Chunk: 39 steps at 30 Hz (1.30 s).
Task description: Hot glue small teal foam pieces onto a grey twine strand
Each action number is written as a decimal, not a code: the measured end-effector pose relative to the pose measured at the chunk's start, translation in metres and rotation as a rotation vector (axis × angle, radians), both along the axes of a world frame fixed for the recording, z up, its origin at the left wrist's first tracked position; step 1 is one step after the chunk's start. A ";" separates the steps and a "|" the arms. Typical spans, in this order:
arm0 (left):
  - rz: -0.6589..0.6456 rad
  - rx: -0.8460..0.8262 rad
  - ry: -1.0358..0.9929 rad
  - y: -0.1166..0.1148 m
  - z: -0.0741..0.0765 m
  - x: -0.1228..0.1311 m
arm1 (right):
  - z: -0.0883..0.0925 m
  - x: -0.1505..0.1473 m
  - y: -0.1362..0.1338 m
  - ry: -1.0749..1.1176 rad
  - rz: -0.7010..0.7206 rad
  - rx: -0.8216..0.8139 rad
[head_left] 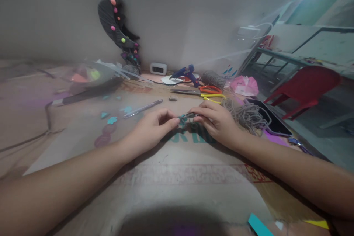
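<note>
My left hand [155, 127] is closed in a pinch on the edge of a small teal piece [183, 120], which looks like a flower cut-out. Opposite it, my right hand [219, 123] pinches a thin dark strand or loop [190, 115] that meets the teal piece; its exact kind is too small to tell. Both hands are just above a pale sheet [177, 175] on the table. Beyond my left hand lies a clear pen-like stick [143, 108], with a turquoise flower cut-out [112, 120] farther left. Tangled grey yarn [249, 116] sits beside my right wrist.
Orange-handled scissors [210, 90], a yellow-handled pair [217, 97], a blue glue gun [188, 73] and a small digital clock [158, 69] stand behind. A phone [272, 120] lies right. A lamp-like stand with a cable crosses the left. A red chair [309, 86] is beyond the table.
</note>
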State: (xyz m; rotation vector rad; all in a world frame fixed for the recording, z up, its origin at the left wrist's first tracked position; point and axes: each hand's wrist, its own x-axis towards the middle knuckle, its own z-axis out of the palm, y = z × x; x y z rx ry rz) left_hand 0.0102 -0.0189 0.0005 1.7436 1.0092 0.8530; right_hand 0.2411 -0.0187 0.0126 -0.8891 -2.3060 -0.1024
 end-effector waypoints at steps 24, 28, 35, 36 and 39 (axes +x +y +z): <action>0.029 0.016 0.018 -0.002 0.004 0.000 | 0.000 0.000 -0.001 -0.089 -0.016 0.123; 0.027 0.012 0.010 -0.002 0.003 0.001 | 0.000 0.000 -0.001 -0.073 -0.015 0.113; 0.022 0.009 -0.011 -0.001 0.002 0.000 | 0.002 0.001 -0.002 -0.014 -0.010 0.076; 0.021 0.007 -0.010 -0.001 0.002 0.000 | 0.002 0.001 -0.002 0.018 -0.024 0.054; 0.021 0.001 -0.010 -0.002 0.004 0.002 | 0.001 0.002 0.000 0.102 -0.086 0.002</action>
